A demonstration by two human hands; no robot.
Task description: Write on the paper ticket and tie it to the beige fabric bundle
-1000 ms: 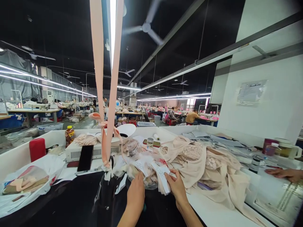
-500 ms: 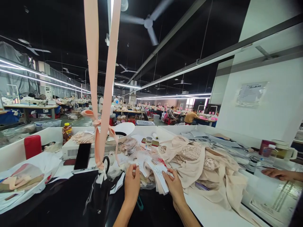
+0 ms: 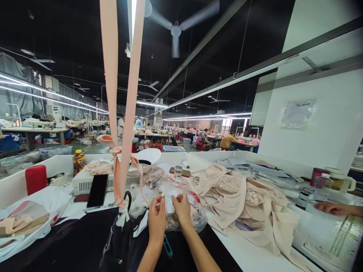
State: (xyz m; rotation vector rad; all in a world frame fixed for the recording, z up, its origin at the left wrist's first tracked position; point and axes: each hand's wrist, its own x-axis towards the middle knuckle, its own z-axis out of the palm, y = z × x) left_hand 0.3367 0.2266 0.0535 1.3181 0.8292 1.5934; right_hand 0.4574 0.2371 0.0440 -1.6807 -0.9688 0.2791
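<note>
My left hand point(image 3: 156, 220) and my right hand point(image 3: 182, 209) meet at the middle of the table, pinching a small white label strip point(image 3: 169, 202) between their fingertips. Under the hands lies a clear plastic bag point(image 3: 195, 217) stuffed with pale fabric pieces and labels. A teal-handled tool point(image 3: 168, 250) lies on the black surface below my left wrist. A heap of beige lace garments point(image 3: 249, 202) spreads to the right of the bag.
A pink ribbon point(image 3: 119, 113) hangs from above, tied to black scissors point(image 3: 126, 211). A phone point(image 3: 97, 190) leans on a white box point(image 3: 85, 183); a red cup point(image 3: 35, 178) and a bagged bundle point(image 3: 25, 219) stand left. Another person's hand point(image 3: 330, 208) rests far right.
My right hand has moved left to meet my left hand, leaving the fan of white labels, and both now pinch one small label above the bag. The view shifted slightly.
</note>
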